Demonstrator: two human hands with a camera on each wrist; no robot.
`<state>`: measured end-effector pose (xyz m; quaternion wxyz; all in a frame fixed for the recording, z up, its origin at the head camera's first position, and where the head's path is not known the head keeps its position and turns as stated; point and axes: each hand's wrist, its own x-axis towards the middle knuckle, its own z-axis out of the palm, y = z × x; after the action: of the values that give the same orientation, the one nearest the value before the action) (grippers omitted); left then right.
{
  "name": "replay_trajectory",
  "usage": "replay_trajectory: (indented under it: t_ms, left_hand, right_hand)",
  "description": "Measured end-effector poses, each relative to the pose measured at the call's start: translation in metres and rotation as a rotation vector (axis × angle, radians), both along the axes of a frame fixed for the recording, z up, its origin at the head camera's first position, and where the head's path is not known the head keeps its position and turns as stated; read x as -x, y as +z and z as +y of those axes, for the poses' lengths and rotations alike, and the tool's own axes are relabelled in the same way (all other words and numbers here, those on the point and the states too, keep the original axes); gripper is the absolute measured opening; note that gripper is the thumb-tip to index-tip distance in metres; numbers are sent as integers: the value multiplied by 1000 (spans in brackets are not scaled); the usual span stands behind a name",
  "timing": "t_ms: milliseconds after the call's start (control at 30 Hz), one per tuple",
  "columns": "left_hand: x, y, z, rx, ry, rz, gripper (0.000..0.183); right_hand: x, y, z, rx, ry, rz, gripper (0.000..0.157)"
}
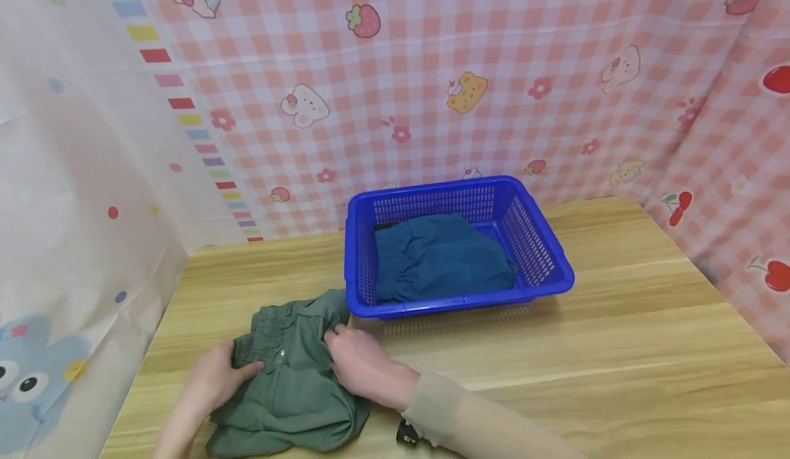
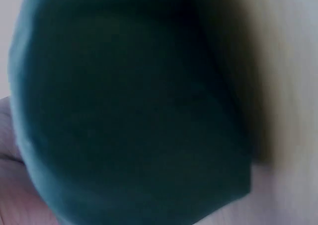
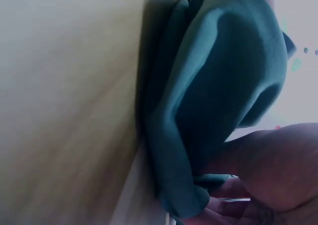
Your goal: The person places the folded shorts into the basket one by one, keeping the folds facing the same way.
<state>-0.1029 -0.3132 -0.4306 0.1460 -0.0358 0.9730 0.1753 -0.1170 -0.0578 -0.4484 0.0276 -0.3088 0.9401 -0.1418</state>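
Note:
A pair of green pants (image 1: 296,397) with a gathered elastic waistband lies bunched on the table's left side. At the waistband's left end, my left hand (image 1: 216,375) pinches the fabric, thumb on top. My right hand (image 1: 364,366) grips the pants' right side with curled fingers. Dark green cloth (image 2: 134,111) fills most of the left wrist view, with part of the left hand (image 2: 22,185) at its edge. In the right wrist view, the folded green fabric (image 3: 228,81) rises off the wood, and the right hand (image 3: 273,165) holds its lower part.
A blue plastic basket (image 1: 457,304) stands at the back middle, its front left corner close to the pants. Inside it lies a folded blue garment (image 1: 444,260). A small black object (image 1: 407,433) shows beside the right sleeve. Patterned curtains (image 1: 395,88) border the wooden table (image 1: 629,335).

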Motion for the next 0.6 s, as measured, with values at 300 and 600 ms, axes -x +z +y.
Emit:
replay_trajectory:
  t_ms: [300, 600]
  left_hand:
    - [-12, -1, 20, -37, -15, -10, 61]
    - [-20, -1, 35, -91, -17, -59, 70]
  right_hand:
    - [-13, 2, 18, -18, 37, 20, 31]
    - [-27, 2, 38, -17, 52, 31, 31]
